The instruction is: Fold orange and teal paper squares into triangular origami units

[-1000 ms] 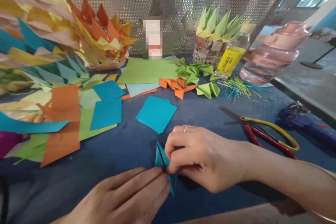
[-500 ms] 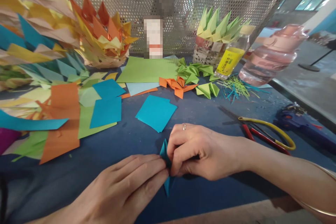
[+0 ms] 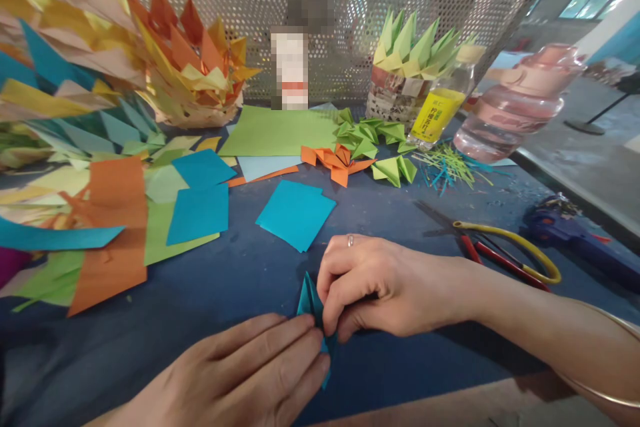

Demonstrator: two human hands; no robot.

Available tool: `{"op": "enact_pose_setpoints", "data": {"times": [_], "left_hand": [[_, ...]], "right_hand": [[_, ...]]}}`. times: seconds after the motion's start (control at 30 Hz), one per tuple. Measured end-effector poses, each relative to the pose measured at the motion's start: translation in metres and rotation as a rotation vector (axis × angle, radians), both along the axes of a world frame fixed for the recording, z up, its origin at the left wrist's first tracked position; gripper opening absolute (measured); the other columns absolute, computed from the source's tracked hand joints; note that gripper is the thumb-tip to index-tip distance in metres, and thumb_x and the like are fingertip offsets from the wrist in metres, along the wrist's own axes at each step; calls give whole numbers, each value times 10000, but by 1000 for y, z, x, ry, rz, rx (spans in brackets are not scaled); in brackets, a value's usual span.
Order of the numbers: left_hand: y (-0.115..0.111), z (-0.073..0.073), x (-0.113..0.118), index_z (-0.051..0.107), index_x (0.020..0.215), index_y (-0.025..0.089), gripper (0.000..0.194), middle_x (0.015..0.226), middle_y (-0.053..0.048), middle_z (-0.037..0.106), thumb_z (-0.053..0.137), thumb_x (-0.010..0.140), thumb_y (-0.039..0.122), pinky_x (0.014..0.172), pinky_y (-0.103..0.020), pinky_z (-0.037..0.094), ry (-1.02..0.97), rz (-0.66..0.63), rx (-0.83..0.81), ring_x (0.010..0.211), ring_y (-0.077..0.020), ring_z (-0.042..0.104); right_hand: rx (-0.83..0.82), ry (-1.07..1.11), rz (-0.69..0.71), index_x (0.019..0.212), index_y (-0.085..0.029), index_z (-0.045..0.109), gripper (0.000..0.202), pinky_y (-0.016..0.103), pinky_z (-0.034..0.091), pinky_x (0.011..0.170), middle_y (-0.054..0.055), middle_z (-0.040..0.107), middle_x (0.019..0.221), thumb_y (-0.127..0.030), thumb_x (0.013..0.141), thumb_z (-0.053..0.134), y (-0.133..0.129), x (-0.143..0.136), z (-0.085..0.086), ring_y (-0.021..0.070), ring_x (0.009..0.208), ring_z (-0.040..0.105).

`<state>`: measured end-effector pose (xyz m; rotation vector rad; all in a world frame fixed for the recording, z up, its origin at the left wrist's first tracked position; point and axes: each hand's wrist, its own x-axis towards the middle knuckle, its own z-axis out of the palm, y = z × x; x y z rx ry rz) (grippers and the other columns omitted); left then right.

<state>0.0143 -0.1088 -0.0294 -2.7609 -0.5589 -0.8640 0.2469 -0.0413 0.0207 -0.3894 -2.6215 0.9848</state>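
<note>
A narrow folded piece of blue paper [image 3: 309, 293] stands near the table's front edge, its pointed tip showing above my fingers and its middle hidden by them. My left hand [image 3: 260, 360] holds it from the left with straight fingers pressed together; the thumb is hidden. On the right side, curled fingers of my right hand [image 3: 367, 287] pinch the same paper, and a ring sits on one finger. Just beyond my hands lies a small stack of blue paper squares [image 3: 295, 215].
Scissors [image 3: 505, 250] and a dark blue glue gun [image 3: 575, 233] lie to the right. Behind are folded green pieces [image 3: 370, 137], an orange folded piece [image 3: 337, 161], a yellow-labelled bottle [image 3: 440, 107] and a pink bottle [image 3: 515, 107]. Paper sheets and an orange folded-paper basket [image 3: 195, 73] fill the left.
My left hand has moved slightly right and toward me. The folded blue paper has tilted, and more of its upper face shows. My right hand stays nearly in place, still pinching.
</note>
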Motion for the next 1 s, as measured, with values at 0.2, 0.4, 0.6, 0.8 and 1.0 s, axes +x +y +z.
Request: {"op": "enact_pose_setpoints", "data": {"times": [0.2,0.4,0.6,0.8,1.0], "left_hand": [[1,0,0,683,1062,222,386,1063,61,725,315,1027,109,1135,-200,331,-71,-17,-57,1152,-56,598],[1,4,4,690,1005,202,390,1028,74,739,309,1046,130,1144,-156,298,-156,-6,-121,1089,-27,627],[0,9,0,699,973,167,350,1024,64,746,357,1044,141,1134,-165,325,-151,-59,-168,1085,-56,626],[0,7,-8,693,1086,189,346,1136,49,714,354,1040,144,1159,-230,312,-18,-80,-102,1220,-102,553],[-3,3,-11,679,1125,198,325,1170,20,703,378,1028,123,1126,-314,382,25,-78,-97,1247,-150,552]], "right_hand": [[8,-12,-4,806,-110,750,25,246,439,891,32,686,821,-90,815,740,-1,0,0,119,858,592],[15,-24,-11,794,-137,734,45,249,440,886,14,682,817,-101,821,738,-2,0,-1,115,861,586],[14,-15,-7,781,-124,735,48,244,432,889,19,683,809,-92,816,741,-2,0,-1,109,844,586],[13,-21,-9,777,-140,732,66,245,432,895,9,671,823,-86,813,741,-2,0,-1,105,852,583],[-14,-19,0,799,-123,745,32,236,426,894,16,673,825,-94,812,745,0,0,-2,109,866,585]]}}
